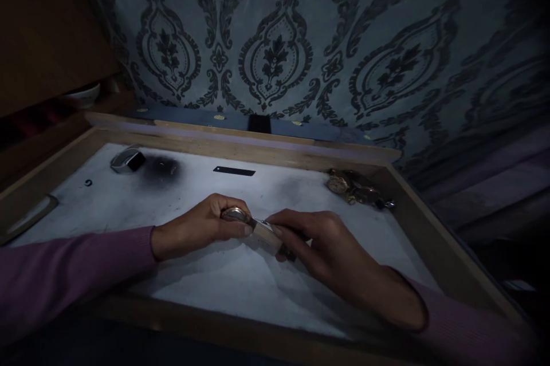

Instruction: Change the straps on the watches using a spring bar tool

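Note:
A wristwatch (235, 215) with a round, gold-coloured rim is held over the middle of a white-lined tray (215, 291). My left hand (204, 223) pinches the watch case between thumb and fingers. From the case a light strap (267, 236) with dark parts runs toward the right. My right hand (320, 237) closes on that strap, thumb and forefinger near a small metal part; whether a tool is also in these fingers I cannot tell. Dim light hides the detail of the strap's far end.
A raised wooden rim (455, 263) surrounds the tray. On its floor lie a dark flat strip (234, 171), a pile of watches (356, 187) at the right, a silvery boxy object (128, 160) and a small dark curl (88, 183) at the left. Patterned wallpaper (275, 56) rises behind.

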### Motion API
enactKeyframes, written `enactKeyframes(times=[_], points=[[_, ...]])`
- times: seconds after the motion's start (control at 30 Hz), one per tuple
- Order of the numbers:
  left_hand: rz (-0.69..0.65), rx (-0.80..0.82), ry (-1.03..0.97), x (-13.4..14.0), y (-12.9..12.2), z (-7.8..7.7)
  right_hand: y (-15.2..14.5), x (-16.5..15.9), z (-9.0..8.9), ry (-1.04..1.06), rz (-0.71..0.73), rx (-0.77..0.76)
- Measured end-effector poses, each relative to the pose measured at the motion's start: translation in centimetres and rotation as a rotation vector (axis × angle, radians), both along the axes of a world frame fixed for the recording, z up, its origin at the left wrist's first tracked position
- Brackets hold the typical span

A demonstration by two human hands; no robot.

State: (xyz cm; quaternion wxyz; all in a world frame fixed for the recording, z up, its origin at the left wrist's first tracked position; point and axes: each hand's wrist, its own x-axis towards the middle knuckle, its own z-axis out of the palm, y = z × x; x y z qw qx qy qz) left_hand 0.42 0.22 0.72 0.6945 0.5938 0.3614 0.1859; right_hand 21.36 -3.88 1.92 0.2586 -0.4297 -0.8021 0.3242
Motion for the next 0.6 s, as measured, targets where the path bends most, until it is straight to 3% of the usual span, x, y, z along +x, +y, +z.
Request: enactKeyframes(times=[0.6], points=[[-0.024, 0.012, -0.01, -0.15, 0.04, -0.23, -0.04, -0.02, 0.04, 0.006, 0.001, 0.017]])
